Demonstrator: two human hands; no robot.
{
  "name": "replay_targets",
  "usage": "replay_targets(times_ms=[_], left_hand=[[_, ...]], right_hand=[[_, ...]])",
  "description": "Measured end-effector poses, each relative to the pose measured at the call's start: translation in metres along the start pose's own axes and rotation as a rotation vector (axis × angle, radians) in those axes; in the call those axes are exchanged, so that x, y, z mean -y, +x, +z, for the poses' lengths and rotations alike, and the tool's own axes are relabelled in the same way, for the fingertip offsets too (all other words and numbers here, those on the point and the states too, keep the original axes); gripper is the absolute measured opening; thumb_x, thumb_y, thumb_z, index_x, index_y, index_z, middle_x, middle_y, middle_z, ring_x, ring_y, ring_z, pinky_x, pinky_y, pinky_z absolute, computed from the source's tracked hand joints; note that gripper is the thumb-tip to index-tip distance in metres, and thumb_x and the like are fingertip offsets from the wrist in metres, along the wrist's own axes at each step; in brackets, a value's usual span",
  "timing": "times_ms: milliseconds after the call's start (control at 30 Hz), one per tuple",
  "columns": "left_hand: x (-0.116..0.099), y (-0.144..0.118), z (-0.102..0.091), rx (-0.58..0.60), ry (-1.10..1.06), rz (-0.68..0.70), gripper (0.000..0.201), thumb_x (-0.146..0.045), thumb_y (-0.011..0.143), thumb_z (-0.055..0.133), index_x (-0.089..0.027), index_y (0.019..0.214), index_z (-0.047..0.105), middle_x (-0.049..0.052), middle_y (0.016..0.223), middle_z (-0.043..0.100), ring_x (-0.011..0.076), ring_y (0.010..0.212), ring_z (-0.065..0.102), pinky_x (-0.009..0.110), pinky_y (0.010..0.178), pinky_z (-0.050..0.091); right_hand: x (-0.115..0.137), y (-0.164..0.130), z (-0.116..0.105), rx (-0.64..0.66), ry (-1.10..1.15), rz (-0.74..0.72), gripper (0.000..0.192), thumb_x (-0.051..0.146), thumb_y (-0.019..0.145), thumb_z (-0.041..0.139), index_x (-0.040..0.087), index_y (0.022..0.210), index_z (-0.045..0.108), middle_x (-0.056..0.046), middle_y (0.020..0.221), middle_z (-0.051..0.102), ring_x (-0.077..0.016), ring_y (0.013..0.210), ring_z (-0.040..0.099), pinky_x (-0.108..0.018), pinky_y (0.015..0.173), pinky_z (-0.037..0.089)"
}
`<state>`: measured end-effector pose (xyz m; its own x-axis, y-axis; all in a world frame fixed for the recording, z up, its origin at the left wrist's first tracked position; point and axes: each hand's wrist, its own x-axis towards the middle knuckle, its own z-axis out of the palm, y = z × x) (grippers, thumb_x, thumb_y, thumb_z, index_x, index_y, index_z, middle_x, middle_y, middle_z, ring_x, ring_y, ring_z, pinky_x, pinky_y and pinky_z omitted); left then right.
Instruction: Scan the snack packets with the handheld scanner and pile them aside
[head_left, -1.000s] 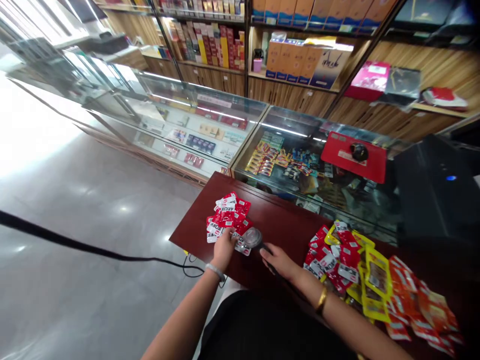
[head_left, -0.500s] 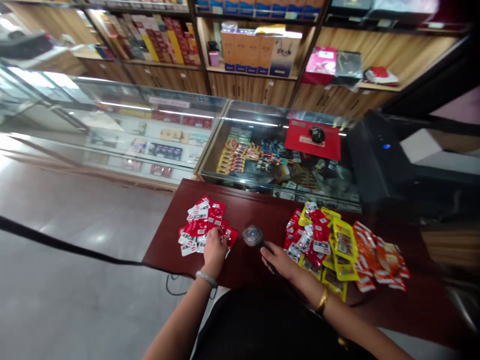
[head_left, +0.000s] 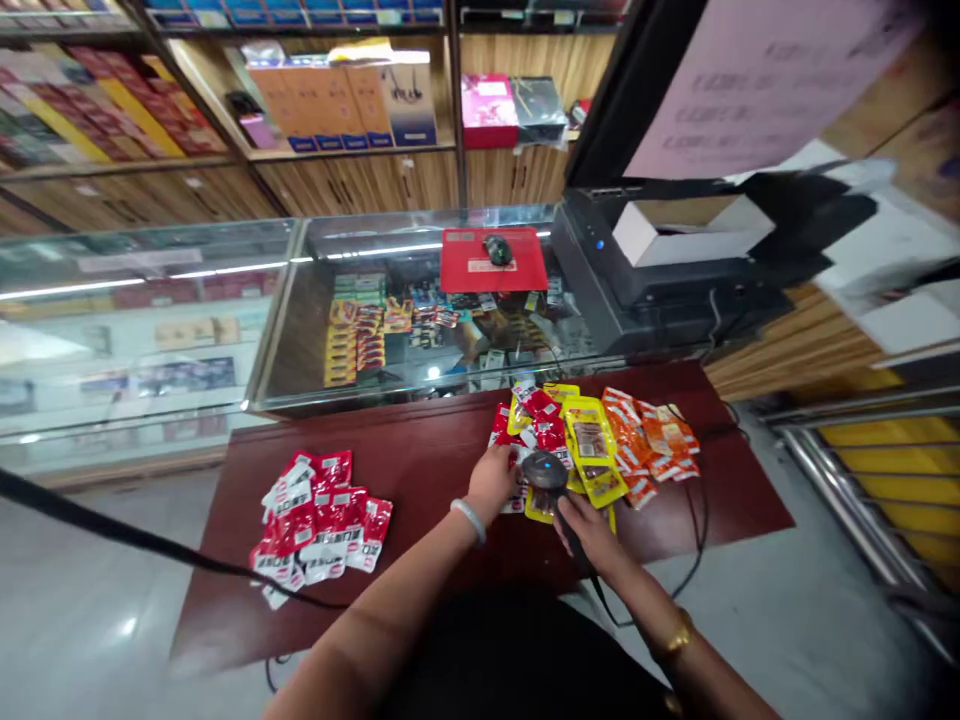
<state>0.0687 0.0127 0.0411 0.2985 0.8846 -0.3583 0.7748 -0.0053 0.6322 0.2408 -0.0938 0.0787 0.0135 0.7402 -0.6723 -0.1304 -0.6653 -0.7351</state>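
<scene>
My right hand [head_left: 591,532] is wrapped round the handle of a black barcode scanner [head_left: 544,470], its head toward the left and a blue light showing on top. Close to that head, my left hand [head_left: 491,482] has its fingers curled on a red-and-white snack packet [head_left: 514,500] at the near left edge of the right-hand pile. Part of this packet is hidden by the hand and scanner. Red packets [head_left: 547,432] lie mixed with yellow packets [head_left: 589,432], and orange packets [head_left: 636,432] spread to their right. Another heap of red-and-white packets [head_left: 330,515] rests at the table's left.
The dark red table [head_left: 427,440] stands against a glass display counter [head_left: 281,330]. On the glass lie a red mat [head_left: 469,262] and a mouse [head_left: 497,250]. A black machine [head_left: 645,285] stands at the right, above a metal rack [head_left: 847,500]. A black cable [head_left: 150,540] crosses the left foreground.
My left hand has left the left heap and moved right to the right-hand pile. The scanner, still in my right hand, is now over that pile's near edge. The view has turned right.
</scene>
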Motion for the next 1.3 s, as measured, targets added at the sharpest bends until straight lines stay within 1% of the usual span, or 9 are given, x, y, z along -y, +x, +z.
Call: replay_targets(times_ms=[133, 267, 367, 500, 667, 767, 867, 1100, 1300], left_hand=[[-0.038, 0.027, 0.019, 0.103, 0.140, -0.097, 0.028, -0.039, 0.090, 0.059, -0.018, 0.105, 0.069, 0.014, 0.111, 0.069, 0.0242, 0.100, 0.067, 0.031, 0.082, 0.049], [-0.057, 0.041, 0.034, 0.169, 0.142, -0.188, 0.037, -0.048, 0.089, 0.060, -0.014, 0.103, 0.069, 0.018, 0.105, 0.072, 0.0268, 0.097, 0.069, 0.032, 0.078, 0.048], [-0.059, 0.048, 0.041, 0.164, 0.062, -0.227, 0.034, -0.045, 0.089, 0.061, -0.016, 0.104, 0.067, 0.015, 0.103, 0.073, 0.0250, 0.093, 0.069, 0.030, 0.074, 0.047], [-0.057, 0.051, 0.044, 0.093, -0.019, -0.225, 0.021, -0.037, 0.088, 0.064, -0.018, 0.098, 0.064, 0.010, 0.095, 0.073, 0.0214, 0.083, 0.067, 0.028, 0.068, 0.043], [-0.040, 0.038, 0.036, 0.034, -0.159, -0.235, 0.011, -0.027, 0.085, 0.067, -0.020, 0.090, 0.060, 0.002, 0.081, 0.068, 0.0150, 0.071, 0.061, 0.024, 0.062, 0.037], [-0.015, 0.022, 0.026, -0.015, -0.235, -0.213, 0.010, -0.025, 0.084, 0.068, -0.020, 0.085, 0.059, -0.001, 0.077, 0.065, 0.0134, 0.071, 0.059, 0.023, 0.062, 0.037], [0.014, 0.004, 0.016, -0.073, -0.305, -0.238, 0.009, -0.022, 0.083, 0.067, -0.020, 0.084, 0.058, -0.002, 0.076, 0.063, 0.0123, 0.069, 0.057, 0.022, 0.063, 0.037], [0.064, -0.037, -0.015, -0.186, -0.368, -0.301, 0.014, -0.020, 0.083, 0.063, -0.020, 0.076, 0.051, -0.004, 0.068, 0.056, 0.0110, 0.064, 0.051, 0.022, 0.060, 0.033], [0.106, -0.076, -0.047, -0.318, -0.386, -0.419, 0.009, -0.018, 0.083, 0.061, -0.019, 0.078, 0.053, -0.002, 0.072, 0.061, 0.0117, 0.066, 0.053, 0.022, 0.060, 0.033]], right_hand=[[-0.007, -0.003, -0.027, -0.092, 0.097, 0.008, 0.063, 0.081, 0.065, 0.068, 0.023, 0.078, 0.050, 0.008, 0.054, 0.051, -0.0074, 0.039, 0.042, -0.021, 0.038, 0.032], [-0.015, -0.003, -0.041, -0.113, 0.167, -0.002, 0.062, 0.080, 0.065, 0.068, 0.023, 0.080, 0.050, 0.009, 0.053, 0.051, -0.0069, 0.037, 0.041, -0.020, 0.037, 0.031], [-0.022, -0.002, -0.045, -0.114, 0.196, 0.002, 0.063, 0.081, 0.065, 0.068, 0.023, 0.080, 0.049, 0.008, 0.053, 0.051, -0.0066, 0.036, 0.040, -0.020, 0.037, 0.031], [-0.026, 0.000, -0.049, -0.107, 0.193, -0.014, 0.062, 0.080, 0.066, 0.067, 0.023, 0.082, 0.049, 0.008, 0.054, 0.052, -0.0068, 0.037, 0.040, -0.021, 0.037, 0.032], [-0.020, 0.002, -0.044, -0.061, 0.154, -0.023, 0.061, 0.080, 0.068, 0.067, 0.023, 0.081, 0.050, 0.007, 0.055, 0.052, -0.0079, 0.038, 0.042, -0.021, 0.038, 0.032], [-0.013, 0.004, -0.030, -0.029, 0.106, -0.014, 0.060, 0.080, 0.068, 0.066, 0.023, 0.079, 0.051, 0.007, 0.055, 0.052, -0.0084, 0.039, 0.042, -0.022, 0.039, 0.032], [-0.006, 0.011, -0.008, 0.053, 0.062, -0.020, 0.058, 0.078, 0.071, 0.066, 0.023, 0.082, 0.053, 0.006, 0.057, 0.053, -0.0088, 0.040, 0.042, -0.022, 0.040, 0.031], [0.009, 0.034, 0.057, 0.268, -0.079, -0.038, 0.054, 0.076, 0.076, 0.062, 0.024, 0.086, 0.051, 0.008, 0.055, 0.051, -0.0085, 0.039, 0.040, -0.022, 0.039, 0.031], [0.017, 0.042, 0.120, 0.467, -0.200, -0.042, 0.055, 0.076, 0.078, 0.060, 0.023, 0.089, 0.051, 0.010, 0.054, 0.048, -0.0074, 0.038, 0.039, -0.020, 0.037, 0.032]])
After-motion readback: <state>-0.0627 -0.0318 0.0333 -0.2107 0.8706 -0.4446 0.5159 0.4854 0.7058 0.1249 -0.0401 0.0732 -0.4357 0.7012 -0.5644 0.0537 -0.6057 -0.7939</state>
